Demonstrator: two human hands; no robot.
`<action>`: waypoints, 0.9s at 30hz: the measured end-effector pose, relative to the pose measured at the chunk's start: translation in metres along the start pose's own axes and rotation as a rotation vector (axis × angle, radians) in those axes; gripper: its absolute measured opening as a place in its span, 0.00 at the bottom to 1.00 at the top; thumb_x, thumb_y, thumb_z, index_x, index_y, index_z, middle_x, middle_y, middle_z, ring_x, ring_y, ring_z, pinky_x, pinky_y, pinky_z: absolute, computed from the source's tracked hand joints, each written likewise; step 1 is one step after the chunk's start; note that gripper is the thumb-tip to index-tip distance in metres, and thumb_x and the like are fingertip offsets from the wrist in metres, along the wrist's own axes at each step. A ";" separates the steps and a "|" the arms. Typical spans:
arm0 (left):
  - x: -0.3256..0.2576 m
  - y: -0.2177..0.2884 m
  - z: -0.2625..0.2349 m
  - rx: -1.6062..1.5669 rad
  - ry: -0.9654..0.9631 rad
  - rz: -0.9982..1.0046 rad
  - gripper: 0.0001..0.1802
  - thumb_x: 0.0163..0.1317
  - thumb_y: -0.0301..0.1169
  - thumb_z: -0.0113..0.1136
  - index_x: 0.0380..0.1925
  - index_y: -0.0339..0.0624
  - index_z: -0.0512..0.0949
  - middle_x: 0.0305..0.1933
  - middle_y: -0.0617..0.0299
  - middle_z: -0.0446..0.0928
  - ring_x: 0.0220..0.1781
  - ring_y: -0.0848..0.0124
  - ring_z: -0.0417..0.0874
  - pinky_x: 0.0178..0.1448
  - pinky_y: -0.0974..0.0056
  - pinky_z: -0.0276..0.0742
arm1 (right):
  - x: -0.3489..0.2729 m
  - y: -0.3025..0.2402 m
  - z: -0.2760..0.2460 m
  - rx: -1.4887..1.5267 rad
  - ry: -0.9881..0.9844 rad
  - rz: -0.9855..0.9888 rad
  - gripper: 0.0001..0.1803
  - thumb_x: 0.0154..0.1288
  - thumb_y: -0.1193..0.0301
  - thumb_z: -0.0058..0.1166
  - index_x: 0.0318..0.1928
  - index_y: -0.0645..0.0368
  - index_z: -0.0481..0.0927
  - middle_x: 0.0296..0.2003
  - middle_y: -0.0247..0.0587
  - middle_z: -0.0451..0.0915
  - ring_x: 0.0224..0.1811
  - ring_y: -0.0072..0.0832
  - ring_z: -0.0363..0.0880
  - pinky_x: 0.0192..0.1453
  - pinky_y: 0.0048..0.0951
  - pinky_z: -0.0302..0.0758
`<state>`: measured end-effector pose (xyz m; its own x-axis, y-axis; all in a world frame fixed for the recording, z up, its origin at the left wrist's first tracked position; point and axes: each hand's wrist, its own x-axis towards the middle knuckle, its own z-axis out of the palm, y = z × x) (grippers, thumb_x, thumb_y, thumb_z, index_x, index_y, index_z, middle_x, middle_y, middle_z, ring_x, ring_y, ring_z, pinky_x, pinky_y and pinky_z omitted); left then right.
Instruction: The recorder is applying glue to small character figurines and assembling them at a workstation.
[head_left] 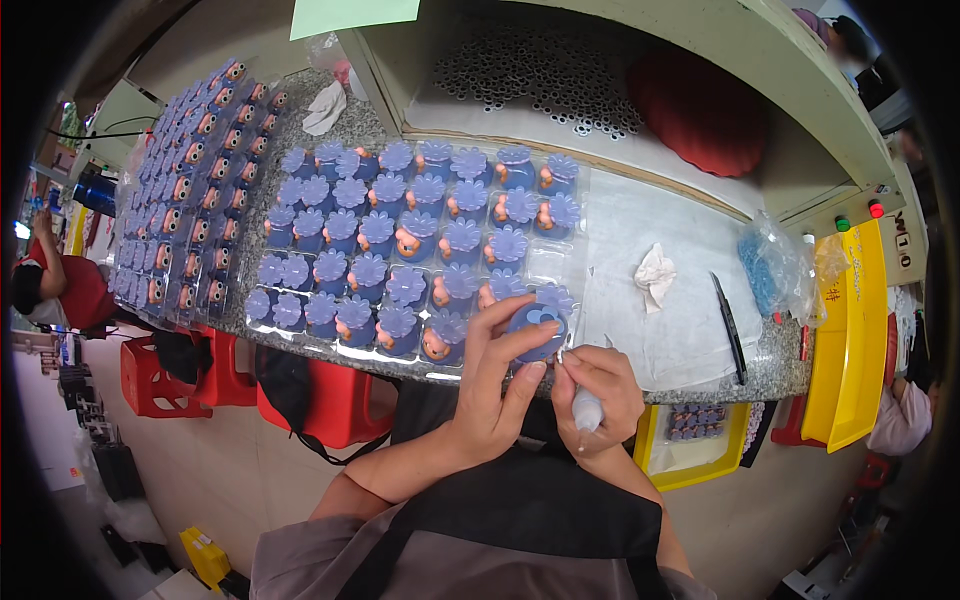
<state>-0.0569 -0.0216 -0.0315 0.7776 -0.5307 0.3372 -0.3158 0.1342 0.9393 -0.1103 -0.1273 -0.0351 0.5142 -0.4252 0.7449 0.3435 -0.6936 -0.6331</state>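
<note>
At the near edge of the granite worktop (770, 365), left hand (495, 385) grips a blue figurine (538, 328) — thumb below, fingers wrapped over the side, flat face turned up toward the camera so the dark markings on it are reachable. Right hand (598, 385) is closed round a small white squeeze tube (586, 408), nozzle tip touching or just short of the figurine's lower right edge; can't tell which. Both hands sit close to the body, just off the table edge — looks like a steadying position for fine work.

Clear blister tray (300, 325) just left of the hands holds rows of matching blue figurines, petal-shaped tops up, several with orange faces showing. Second tray (190, 180), further left, is packed tighter. Right of the hands: clear plastic sheet (650, 230) with a crumpled white wipe (655, 275) and black tweezers (729, 325), both within reach but well apart from the figurine. Yellow bin (690, 470) hangs below the table edge.
</note>
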 end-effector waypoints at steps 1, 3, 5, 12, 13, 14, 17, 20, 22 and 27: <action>0.000 0.000 -0.001 0.035 -0.006 0.006 0.16 0.57 0.23 0.48 0.47 0.38 0.68 0.55 0.45 0.59 0.56 0.55 0.62 0.61 0.56 0.57 | 0.001 0.000 0.000 -0.037 -0.014 -0.049 0.11 0.41 0.84 0.58 0.30 0.65 0.76 0.24 0.46 0.76 0.19 0.30 0.73 0.21 0.22 0.69; 0.000 0.001 -0.002 0.069 -0.013 0.012 0.16 0.57 0.24 0.49 0.47 0.38 0.68 0.55 0.45 0.59 0.56 0.55 0.62 0.60 0.56 0.58 | -0.001 0.002 -0.001 -0.048 -0.013 -0.071 0.11 0.42 0.84 0.58 0.31 0.65 0.76 0.24 0.46 0.76 0.19 0.30 0.73 0.20 0.22 0.69; 0.001 0.000 -0.002 0.106 -0.004 0.077 0.16 0.57 0.25 0.50 0.47 0.38 0.69 0.54 0.46 0.59 0.56 0.55 0.63 0.59 0.56 0.59 | -0.002 0.003 0.000 -0.060 -0.011 -0.092 0.11 0.43 0.83 0.58 0.31 0.65 0.76 0.24 0.46 0.76 0.18 0.30 0.73 0.19 0.22 0.69; 0.003 0.003 -0.006 0.179 -0.030 0.079 0.14 0.58 0.25 0.50 0.45 0.37 0.71 0.54 0.46 0.59 0.55 0.54 0.63 0.59 0.57 0.59 | 0.001 0.003 -0.005 -0.090 -0.064 -0.120 0.11 0.43 0.83 0.59 0.32 0.66 0.77 0.25 0.46 0.76 0.19 0.30 0.73 0.19 0.21 0.69; 0.003 0.001 -0.006 0.117 -0.026 0.019 0.15 0.58 0.25 0.49 0.46 0.37 0.70 0.55 0.46 0.59 0.56 0.56 0.63 0.60 0.58 0.59 | 0.003 0.002 -0.007 -0.092 -0.100 -0.123 0.12 0.43 0.83 0.59 0.32 0.66 0.77 0.25 0.46 0.76 0.20 0.30 0.73 0.20 0.21 0.69; 0.003 0.000 -0.006 0.056 -0.023 -0.040 0.15 0.58 0.25 0.49 0.47 0.36 0.69 0.55 0.46 0.59 0.56 0.58 0.64 0.60 0.59 0.58 | 0.005 0.000 -0.008 -0.094 -0.100 -0.123 0.12 0.43 0.83 0.59 0.32 0.66 0.77 0.25 0.46 0.76 0.20 0.30 0.73 0.20 0.21 0.69; 0.004 -0.004 -0.008 -0.205 -0.060 -0.057 0.18 0.56 0.24 0.48 0.49 0.35 0.66 0.56 0.47 0.59 0.57 0.62 0.63 0.60 0.61 0.57 | 0.004 -0.005 -0.018 0.022 -0.159 0.182 0.14 0.44 0.86 0.57 0.36 0.66 0.75 0.29 0.43 0.73 0.24 0.26 0.74 0.24 0.21 0.72; 0.002 -0.005 -0.004 -0.559 -0.085 -0.187 0.21 0.55 0.25 0.49 0.50 0.34 0.64 0.55 0.49 0.59 0.57 0.64 0.62 0.60 0.63 0.56 | 0.002 -0.007 -0.019 0.701 -0.003 0.782 0.15 0.47 0.86 0.54 0.39 0.66 0.70 0.30 0.41 0.70 0.25 0.22 0.72 0.25 0.21 0.74; 0.002 -0.003 -0.004 -0.533 -0.103 -0.165 0.22 0.54 0.26 0.50 0.50 0.35 0.63 0.55 0.49 0.60 0.57 0.63 0.62 0.60 0.62 0.56 | 0.005 -0.006 -0.022 0.790 -0.102 0.859 0.16 0.49 0.86 0.52 0.41 0.65 0.67 0.31 0.40 0.68 0.26 0.21 0.72 0.25 0.22 0.75; 0.003 -0.005 -0.008 -0.330 -0.156 -0.087 0.24 0.52 0.28 0.51 0.50 0.35 0.62 0.55 0.48 0.60 0.56 0.61 0.63 0.60 0.61 0.54 | 0.010 -0.008 -0.023 0.994 -0.267 0.970 0.21 0.51 0.83 0.52 0.47 0.65 0.65 0.28 0.38 0.69 0.25 0.20 0.71 0.25 0.20 0.74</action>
<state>-0.0486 -0.0174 -0.0342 0.6936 -0.6695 0.2658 -0.0407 0.3319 0.9424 -0.1258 -0.1396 -0.0181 0.9551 -0.2908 -0.0564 0.1174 0.5465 -0.8292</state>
